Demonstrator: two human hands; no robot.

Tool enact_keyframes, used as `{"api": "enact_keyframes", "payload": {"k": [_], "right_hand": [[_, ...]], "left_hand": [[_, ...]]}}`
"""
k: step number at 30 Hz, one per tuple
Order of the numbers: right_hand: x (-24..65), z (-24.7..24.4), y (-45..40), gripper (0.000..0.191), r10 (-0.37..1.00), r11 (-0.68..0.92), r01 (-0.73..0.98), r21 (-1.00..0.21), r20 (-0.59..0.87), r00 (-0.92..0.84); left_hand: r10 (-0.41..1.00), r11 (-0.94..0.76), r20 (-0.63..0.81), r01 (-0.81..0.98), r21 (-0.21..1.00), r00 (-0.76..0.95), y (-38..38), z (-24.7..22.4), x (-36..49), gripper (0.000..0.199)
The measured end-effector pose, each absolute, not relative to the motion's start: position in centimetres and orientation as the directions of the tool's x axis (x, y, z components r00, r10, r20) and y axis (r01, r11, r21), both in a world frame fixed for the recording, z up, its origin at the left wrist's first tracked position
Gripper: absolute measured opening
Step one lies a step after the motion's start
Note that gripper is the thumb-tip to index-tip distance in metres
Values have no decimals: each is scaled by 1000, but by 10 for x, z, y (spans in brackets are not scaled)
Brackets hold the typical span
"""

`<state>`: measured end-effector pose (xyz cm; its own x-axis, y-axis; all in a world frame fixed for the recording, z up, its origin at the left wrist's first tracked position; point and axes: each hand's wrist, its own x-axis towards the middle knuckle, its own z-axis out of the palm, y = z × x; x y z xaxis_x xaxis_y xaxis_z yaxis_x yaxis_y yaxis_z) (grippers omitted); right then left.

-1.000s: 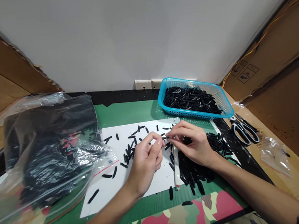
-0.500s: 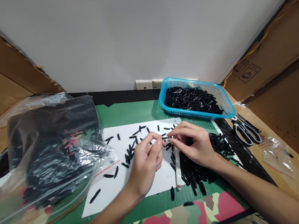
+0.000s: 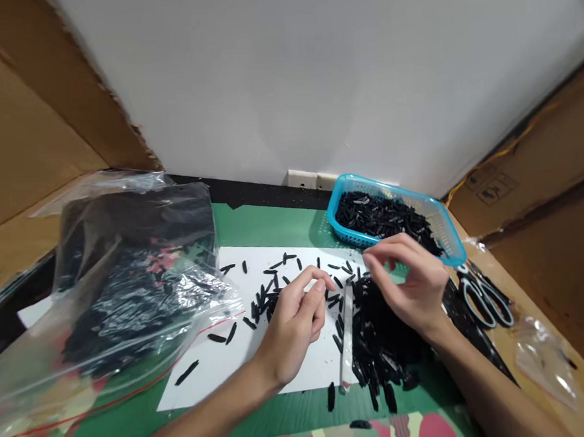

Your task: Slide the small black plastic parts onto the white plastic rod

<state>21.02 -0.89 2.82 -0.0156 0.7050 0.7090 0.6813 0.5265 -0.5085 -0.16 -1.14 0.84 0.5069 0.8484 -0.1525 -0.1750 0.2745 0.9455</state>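
**Sorting small black pieces, basket part filled**

Here I see the left hand (image 3: 290, 326) resting over the white sheet (image 3: 280, 369), fingers curled in with thumb and forefinger tips close together; whether a piece sits between them I cannot tell. The right hand (image 3: 415, 284) hovers just in front of the blue basket (image 3: 453, 252), above the pile (image 3: 376, 331), its fingers bent and pinched loosely toward the thumb; that grip looks closed on something tiny, but the blur keeps me from saying for sure

The black pieces are in four places: loose ones (image 3: 271, 288) scattered on the sheet near the left hand, a dense pile on the bench under the right hand, a layer inside the basket, and a large mass in the clear bag (image 3: 133, 285) at the left, well apart from both hands. A thin pale strip (image 3: 347, 339) lies along the sheet's right edge, between the loose ones and the pile. Scissors (image 3: 486, 293) lie on the bench just right of the basket

My judgement on progress: the basket holds a fair amount, yet the pile, the scattered ones and the full bag suggest most of the work is left
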Motion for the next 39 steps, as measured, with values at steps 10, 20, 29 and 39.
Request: {"api": "enact_keyframes", "payload": {"k": [10,20,29,39], "right_hand": [[199,25,-12,10,856,479,566,-671,498,-134],[175,32,-26,9,859,386,524,-759,88,-504],[179,32,-28,12,878,295,447,-845,56,-475],[189,13,-28,19,785,612,498,-615,552,-282]], "left_hand": [[836,332,-197,-186,925,513,-15,9,-8,57],[849,449,-368,-149,881,379,-21,16,-4,67],[845,347,-265,-100,932,465,-12,11,-2,42],[847,295,-160,-199,934,507,-17,8,0,40]]}}
